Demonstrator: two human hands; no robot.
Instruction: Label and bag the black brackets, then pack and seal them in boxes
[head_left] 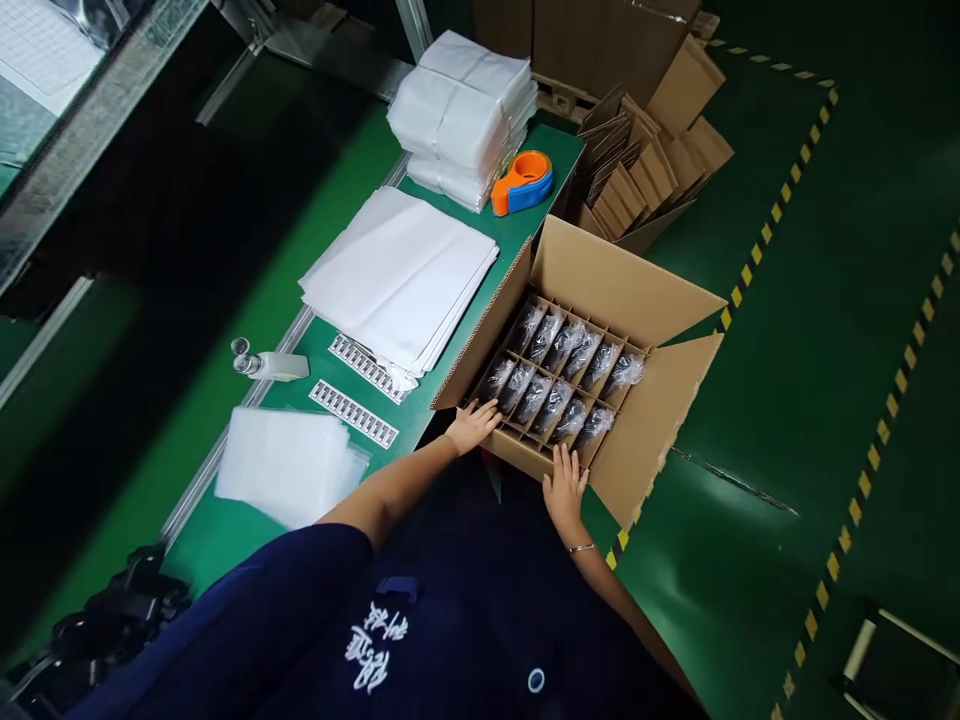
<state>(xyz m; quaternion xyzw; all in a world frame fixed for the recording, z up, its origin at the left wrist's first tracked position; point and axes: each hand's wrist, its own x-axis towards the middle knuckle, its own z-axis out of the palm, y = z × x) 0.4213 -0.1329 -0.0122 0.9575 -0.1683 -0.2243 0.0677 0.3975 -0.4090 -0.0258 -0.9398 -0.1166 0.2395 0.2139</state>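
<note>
An open cardboard box stands in front of me beside the table. Cardboard dividers split its inside into cells, and several dark items in clear plastic wrap sit in them in two rows. My left hand rests at the near left corner of the box, its fingers stretched over the rim. Against the near edge, further right, lies my right hand with its fingers extended and apart. Neither hand is lifting anything that I can see. The far, left and right flaps are spread outward; my body partly hides the near side.
On the green table lie white sheets, bundled white packs, an orange and blue tape dispenser, label strips, a small bottle and clear bags. Folded cardboard dividers fill a carton behind the box.
</note>
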